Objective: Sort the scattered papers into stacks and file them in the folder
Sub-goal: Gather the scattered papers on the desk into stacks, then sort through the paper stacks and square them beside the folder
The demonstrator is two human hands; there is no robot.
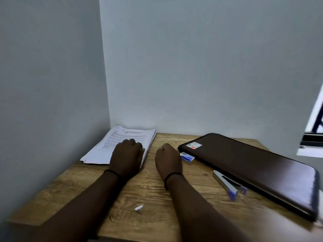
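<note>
Dim, cool, even light, perhaps from the bright window [314, 123] at right. Soft, faint shadows on the desk [157, 203]. Slight overall blur; print on the papers [122, 142] unreadable. Wide-angle bending at edges.

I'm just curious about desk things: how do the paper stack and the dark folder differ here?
The paper stack is white, printed and loose-edged; the folder is dark brown, smooth and closed. The left hand rests on the paper stack; nothing touches the folder. Both lie flat on the wooden table.
</note>
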